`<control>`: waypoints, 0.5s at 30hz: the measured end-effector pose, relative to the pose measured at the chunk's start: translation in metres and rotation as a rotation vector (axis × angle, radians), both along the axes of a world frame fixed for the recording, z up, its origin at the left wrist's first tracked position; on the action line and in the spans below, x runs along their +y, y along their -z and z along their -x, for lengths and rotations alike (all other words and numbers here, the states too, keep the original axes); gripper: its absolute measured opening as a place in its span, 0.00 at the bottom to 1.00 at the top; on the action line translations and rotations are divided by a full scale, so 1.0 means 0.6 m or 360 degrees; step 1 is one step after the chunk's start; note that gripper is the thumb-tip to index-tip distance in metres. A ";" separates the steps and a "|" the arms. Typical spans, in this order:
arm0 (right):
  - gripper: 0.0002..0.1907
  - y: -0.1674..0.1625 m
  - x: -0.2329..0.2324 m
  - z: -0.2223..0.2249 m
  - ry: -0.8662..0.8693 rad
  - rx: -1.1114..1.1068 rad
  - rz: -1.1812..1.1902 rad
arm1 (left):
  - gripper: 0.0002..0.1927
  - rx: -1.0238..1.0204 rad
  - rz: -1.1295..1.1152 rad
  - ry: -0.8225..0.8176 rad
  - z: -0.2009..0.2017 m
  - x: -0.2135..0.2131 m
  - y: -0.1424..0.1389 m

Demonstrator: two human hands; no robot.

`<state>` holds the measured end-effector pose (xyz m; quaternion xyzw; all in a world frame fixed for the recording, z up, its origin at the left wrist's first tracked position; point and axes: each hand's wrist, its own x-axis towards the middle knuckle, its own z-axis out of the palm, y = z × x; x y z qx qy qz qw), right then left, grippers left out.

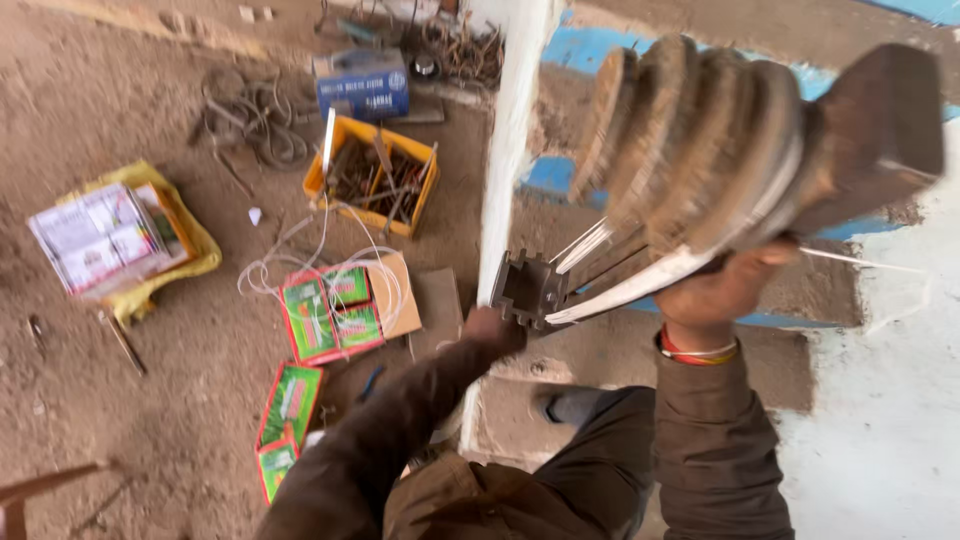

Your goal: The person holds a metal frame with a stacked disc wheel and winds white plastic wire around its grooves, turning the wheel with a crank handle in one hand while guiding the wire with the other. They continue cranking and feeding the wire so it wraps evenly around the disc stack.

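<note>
A: Nearest?
B: Brown sleeves, bent knee. Then right hand [722, 290], fingers wrapped tight round lower end of ribbed insulator [700, 150], w/ red-yellow bangle at wrist. Held up high, tilted, close to lens, blurred.

A: Left hand?
B: Left hand [495, 328] lower, closed on dark metal bracket [525, 288], up against white post [510, 150]. Finger detail hidden behind bracket – grip seen, not much more.

A: Between the two?
B: Pale rods [620, 285] running from bracket up toward insulator base. Touching both, as far as could tell.

A: Ground below?
B: Dirt floor. Green-red boxes [330, 312] just left of post, white wire [300, 250] looped over them, more boxes nearer the knee.

A: Further out?
B: Yellow crate [320, 170] of rusty tools, blue box [362, 85] beyond, cable coil [250, 120] beside. Far left, packets on yellow cloth [195, 245].
</note>
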<state>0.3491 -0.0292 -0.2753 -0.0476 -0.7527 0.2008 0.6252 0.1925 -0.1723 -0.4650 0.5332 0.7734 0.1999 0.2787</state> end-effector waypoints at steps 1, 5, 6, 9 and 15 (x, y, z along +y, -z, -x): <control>0.26 -0.001 0.005 0.007 -0.0017 -0.0008 -0.0057 | 0.12 0.0065 -0.0022 0.0031 -0.009 -0.025 -0.024; 0.24 -0.015 0.014 0.017 0.0533 -0.0142 -0.0619 | 0.08 0.0482 -0.0331 0.0372 0.018 -0.103 -0.214; 0.23 -0.017 0.011 0.015 0.0636 -0.0221 -0.0607 | 0.07 0.0622 -0.0481 0.0411 0.025 -0.117 -0.278; 0.23 -0.029 -0.007 0.019 -0.0015 -0.0030 0.0147 | 0.12 0.1279 -0.1689 0.0543 0.040 -0.155 -0.492; 0.20 -0.027 -0.050 0.008 0.0391 -0.0387 -0.0240 | 0.13 0.1998 -0.2477 0.0589 0.044 -0.096 -0.763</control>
